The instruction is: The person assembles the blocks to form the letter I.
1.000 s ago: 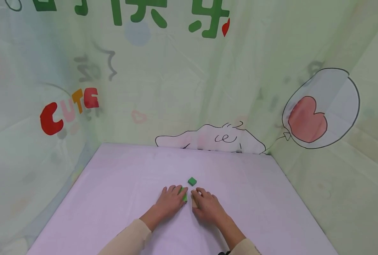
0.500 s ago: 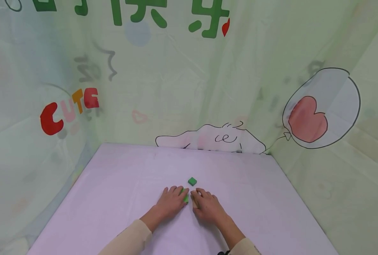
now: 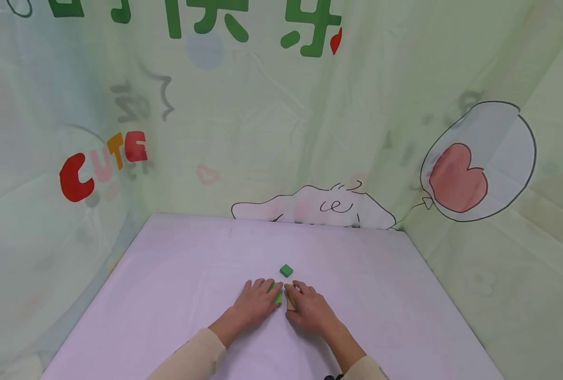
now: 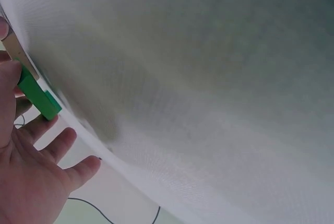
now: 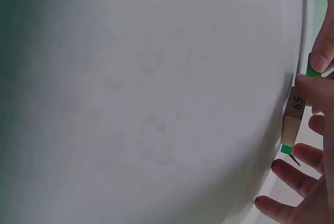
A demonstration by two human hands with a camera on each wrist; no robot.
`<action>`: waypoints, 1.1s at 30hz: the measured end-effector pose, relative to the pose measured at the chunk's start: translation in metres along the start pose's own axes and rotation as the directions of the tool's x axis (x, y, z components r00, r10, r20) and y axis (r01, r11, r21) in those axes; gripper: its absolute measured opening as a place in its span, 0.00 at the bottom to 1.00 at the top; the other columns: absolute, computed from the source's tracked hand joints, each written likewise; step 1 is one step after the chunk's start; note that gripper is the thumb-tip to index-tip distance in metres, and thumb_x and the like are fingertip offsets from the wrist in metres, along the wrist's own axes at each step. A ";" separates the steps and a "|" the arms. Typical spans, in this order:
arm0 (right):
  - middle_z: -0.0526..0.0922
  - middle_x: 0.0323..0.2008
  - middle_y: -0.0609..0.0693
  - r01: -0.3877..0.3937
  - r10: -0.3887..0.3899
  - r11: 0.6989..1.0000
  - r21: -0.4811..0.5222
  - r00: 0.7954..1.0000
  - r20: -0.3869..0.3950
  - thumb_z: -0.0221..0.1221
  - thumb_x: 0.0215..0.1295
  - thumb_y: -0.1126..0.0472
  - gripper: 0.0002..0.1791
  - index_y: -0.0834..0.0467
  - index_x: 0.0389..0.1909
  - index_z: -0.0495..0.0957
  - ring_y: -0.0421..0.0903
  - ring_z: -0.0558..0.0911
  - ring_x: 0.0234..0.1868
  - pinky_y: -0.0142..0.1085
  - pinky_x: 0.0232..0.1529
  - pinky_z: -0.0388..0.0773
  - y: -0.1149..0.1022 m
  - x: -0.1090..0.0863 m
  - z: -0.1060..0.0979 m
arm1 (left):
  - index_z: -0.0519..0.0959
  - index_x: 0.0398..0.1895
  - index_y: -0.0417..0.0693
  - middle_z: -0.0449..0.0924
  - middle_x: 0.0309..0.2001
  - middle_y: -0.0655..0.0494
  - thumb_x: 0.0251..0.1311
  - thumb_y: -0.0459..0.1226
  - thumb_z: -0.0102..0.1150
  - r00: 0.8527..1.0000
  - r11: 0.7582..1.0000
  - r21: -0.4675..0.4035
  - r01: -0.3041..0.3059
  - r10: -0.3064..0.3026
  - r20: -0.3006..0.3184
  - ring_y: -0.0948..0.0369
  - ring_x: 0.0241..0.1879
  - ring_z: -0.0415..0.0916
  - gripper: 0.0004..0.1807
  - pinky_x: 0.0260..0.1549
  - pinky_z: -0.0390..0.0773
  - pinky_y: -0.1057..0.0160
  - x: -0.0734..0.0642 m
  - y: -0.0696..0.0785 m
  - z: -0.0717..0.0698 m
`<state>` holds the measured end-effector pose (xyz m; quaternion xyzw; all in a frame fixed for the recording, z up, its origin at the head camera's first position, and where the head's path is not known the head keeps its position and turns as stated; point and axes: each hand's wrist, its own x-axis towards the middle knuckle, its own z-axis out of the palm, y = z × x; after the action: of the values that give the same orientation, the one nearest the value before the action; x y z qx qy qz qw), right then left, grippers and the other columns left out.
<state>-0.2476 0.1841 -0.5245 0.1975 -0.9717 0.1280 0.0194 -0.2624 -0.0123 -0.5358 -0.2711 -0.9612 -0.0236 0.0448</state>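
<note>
In the head view, my left hand [image 3: 256, 302] pinches a bright green block [image 3: 278, 298] on the table. The left wrist view shows the thumb at one end of this green block [image 4: 37, 94] and a finger at the other, the remaining fingers spread. My right hand [image 3: 311, 310] pinches a light wooden block [image 3: 290, 302] just to the right of it, with a narrow gap between the two blocks. Dark handwritten marks show on the wooden block [image 5: 293, 114] in the right wrist view. A small darker green block [image 3: 286, 271] lies just beyond both hands, untouched.
A pale lilac cloth covers the table [image 3: 191, 264]. Printed hanging cloth [image 3: 272, 116] closes off the back and both sides. Thin dark cords [image 4: 91, 204] show in the left wrist view. Something small and black [image 3: 330, 377] sits at the right sleeve's cuff.
My left hand has slid slightly to the right and nearer with the bright green block, narrowing the gap to the wooden block. The right hand has barely moved; the darker green block stays put.
</note>
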 end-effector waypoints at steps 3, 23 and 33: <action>0.73 0.69 0.59 -0.037 0.037 0.999 0.002 0.999 -0.002 0.68 0.65 0.46 0.35 0.54 0.70 0.73 0.61 0.78 0.64 0.60 0.59 0.77 0.001 0.000 -0.001 | 0.67 0.77 0.58 0.73 0.69 0.55 0.75 0.53 0.55 1.000 1.000 0.014 0.000 0.000 -0.005 0.52 0.67 0.71 0.31 0.63 0.74 0.46 0.000 0.000 0.000; 0.71 0.72 0.61 -0.129 0.129 0.992 0.006 0.988 -0.080 0.61 0.70 0.41 0.35 0.55 0.71 0.73 0.63 0.69 0.73 0.69 0.68 0.64 0.013 -0.005 -0.005 | 0.68 0.76 0.57 0.73 0.69 0.55 0.75 0.53 0.53 1.000 1.000 0.026 -0.017 0.018 -0.016 0.52 0.67 0.72 0.30 0.63 0.74 0.45 -0.003 0.002 -0.003; 0.70 0.73 0.59 -0.101 0.100 0.995 -0.023 0.994 -0.037 0.62 0.68 0.39 0.37 0.54 0.72 0.71 0.63 0.70 0.73 0.67 0.68 0.66 0.017 -0.005 -0.003 | 0.65 0.78 0.59 0.71 0.71 0.56 0.76 0.54 0.51 0.999 0.999 0.023 -0.047 0.047 0.022 0.53 0.69 0.70 0.31 0.67 0.72 0.45 -0.007 0.009 -0.006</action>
<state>-0.2499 0.2019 -0.5266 0.1457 -0.9815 0.1200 0.0326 -0.2514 -0.0085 -0.5306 -0.2932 -0.9552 -0.0086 0.0384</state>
